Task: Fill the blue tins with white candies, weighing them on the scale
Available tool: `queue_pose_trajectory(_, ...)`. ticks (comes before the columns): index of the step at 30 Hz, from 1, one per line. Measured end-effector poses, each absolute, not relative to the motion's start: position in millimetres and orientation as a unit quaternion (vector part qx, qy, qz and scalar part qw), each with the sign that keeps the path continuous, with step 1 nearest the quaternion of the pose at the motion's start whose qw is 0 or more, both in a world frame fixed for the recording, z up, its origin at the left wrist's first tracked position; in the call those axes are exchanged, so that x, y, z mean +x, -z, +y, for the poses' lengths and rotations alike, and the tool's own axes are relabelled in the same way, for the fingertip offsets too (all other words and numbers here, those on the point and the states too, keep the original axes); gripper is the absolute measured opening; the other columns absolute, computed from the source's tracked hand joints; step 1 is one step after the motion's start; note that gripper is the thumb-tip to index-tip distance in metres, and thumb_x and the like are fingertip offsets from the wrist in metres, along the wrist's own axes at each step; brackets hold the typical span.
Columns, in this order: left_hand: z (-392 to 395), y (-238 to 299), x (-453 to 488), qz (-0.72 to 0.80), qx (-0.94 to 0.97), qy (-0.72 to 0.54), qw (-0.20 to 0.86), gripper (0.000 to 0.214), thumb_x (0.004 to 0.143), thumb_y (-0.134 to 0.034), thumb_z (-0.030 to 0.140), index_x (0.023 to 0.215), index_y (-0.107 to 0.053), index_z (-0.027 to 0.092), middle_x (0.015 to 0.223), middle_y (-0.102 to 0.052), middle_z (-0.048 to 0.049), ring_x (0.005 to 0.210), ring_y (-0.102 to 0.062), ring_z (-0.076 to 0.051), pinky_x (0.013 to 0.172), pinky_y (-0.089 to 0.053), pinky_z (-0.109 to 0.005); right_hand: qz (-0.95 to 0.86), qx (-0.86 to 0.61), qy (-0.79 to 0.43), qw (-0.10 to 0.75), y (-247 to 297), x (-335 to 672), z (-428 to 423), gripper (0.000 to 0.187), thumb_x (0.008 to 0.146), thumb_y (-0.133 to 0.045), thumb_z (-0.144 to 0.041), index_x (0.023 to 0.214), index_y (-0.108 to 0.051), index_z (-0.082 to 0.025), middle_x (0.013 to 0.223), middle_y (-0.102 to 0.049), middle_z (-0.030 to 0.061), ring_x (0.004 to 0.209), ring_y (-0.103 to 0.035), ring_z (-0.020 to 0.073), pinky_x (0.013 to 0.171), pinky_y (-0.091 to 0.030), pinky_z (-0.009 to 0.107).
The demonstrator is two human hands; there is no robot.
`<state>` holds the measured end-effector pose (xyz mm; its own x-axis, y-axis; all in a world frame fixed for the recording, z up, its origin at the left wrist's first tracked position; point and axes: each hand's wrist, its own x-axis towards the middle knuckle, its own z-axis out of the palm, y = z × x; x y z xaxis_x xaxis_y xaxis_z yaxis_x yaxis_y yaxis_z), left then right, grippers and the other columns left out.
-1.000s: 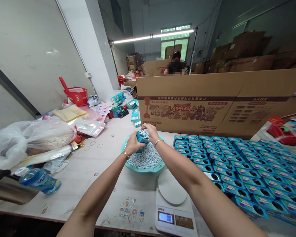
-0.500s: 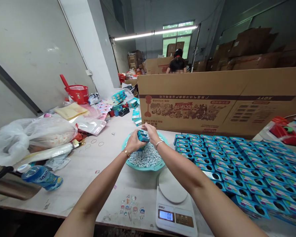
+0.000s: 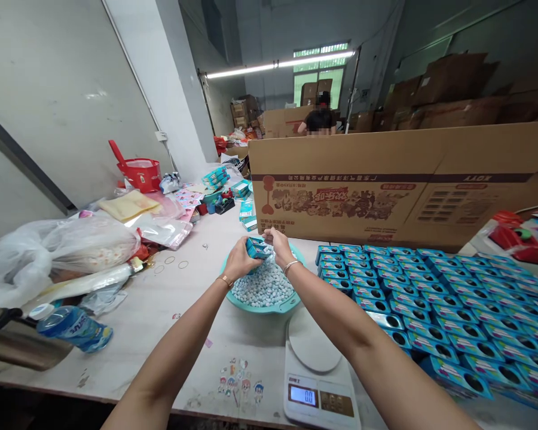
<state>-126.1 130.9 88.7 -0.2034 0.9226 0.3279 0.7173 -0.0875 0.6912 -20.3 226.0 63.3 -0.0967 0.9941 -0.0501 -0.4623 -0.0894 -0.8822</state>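
Observation:
Over a turquoise basin of small white pellets, my left hand grips a small blue box, which is tilted toward the right. My right hand is beside the box's right side, fingers drawn together; whatever they hold, if anything, is too small to make out. The basin stands on the table just behind a white kitchen scale, whose display reads 0.0. To the right, rows of similar blue boxes with dark round openings cover the table.
A large cardboard carton stands behind the basin and boxes. On the left lie plastic bags, a blue-labelled bottle and a metal kettle. A red bucket is farther back. Beyond the carton is another person.
The blue box in my left hand has shifted slightly left. My right hand's fingertips have drawn back a little from the box and curled together. The scale still reads 0.0.

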Motion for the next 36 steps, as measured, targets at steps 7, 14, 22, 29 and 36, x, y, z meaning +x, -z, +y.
queue_pose_trajectory(7,123.0,-89.9,-126.6,0.615,0.604,-0.477,0.175,0.062,0.055,-0.082,0.024,0.110,-0.055,0.018,0.101,-0.068,-0.0045,0.094,-0.065,-0.024,0.087,-0.052,-0.038,-0.374,-0.355,-0.638,0.572,-61.7,-9.1,222.6,0.030,0.075,-0.068,-0.048,0.066,-0.067,-0.020,0.074,-0.069,0.0037,0.081,-0.061,0.0188,0.074,-0.047,0.027)
queue_pose_trajectory(14,123.8,-75.9,-119.7,0.566,0.541,-0.572,0.247,0.063,0.055,-0.081,0.026,0.110,-0.051,0.019,0.106,-0.067,-0.0049,0.098,-0.067,-0.022,0.088,-0.053,-0.037,-0.390,-0.311,-0.697,0.515,-78.1,-19.3,209.4,0.055,0.080,-0.053,-0.071,0.077,-0.069,-0.019,0.071,-0.068,0.0049,0.072,-0.063,0.0184,0.065,-0.049,0.027)
queue_pose_trajectory(22,122.6,-64.3,-104.1,0.522,0.479,-0.639,0.301,0.064,0.060,-0.077,0.039,0.112,-0.044,0.020,0.106,-0.068,-0.0061,0.094,-0.069,-0.022,0.083,-0.057,-0.036,-0.424,-0.300,-0.693,0.500,-100.1,-14.9,201.2,0.037,0.081,-0.065,-0.055,0.081,-0.072,-0.019,0.085,-0.071,0.0045,0.078,-0.061,0.0170,0.065,-0.047,0.024)
queue_pose_trajectory(29,114.9,-67.1,-90.8,0.490,0.469,-0.654,0.335,0.066,0.060,-0.078,0.036,0.114,-0.045,0.020,0.109,-0.068,-0.0071,0.096,-0.069,-0.023,0.085,-0.057,-0.038,-0.443,-0.300,-0.690,0.487,-106.9,2.6,192.7,0.036,0.083,-0.061,-0.054,0.084,-0.072,-0.019,0.088,-0.071,0.0052,0.087,-0.063,0.0196,0.070,-0.050,0.026)
queue_pose_trajectory(36,96.0,-71.9,-77.8,0.496,0.500,-0.637,0.315,0.065,0.066,-0.075,0.037,0.121,-0.044,0.021,0.114,-0.066,-0.0070,0.100,-0.067,-0.023,0.090,-0.055,-0.038,-0.611,-0.272,-0.554,0.497,-110.0,32.9,178.4,0.023,0.067,-0.080,-0.031,0.088,-0.074,-0.025,0.103,-0.074,0.0029,0.114,-0.059,0.0290,0.101,-0.042,0.038)
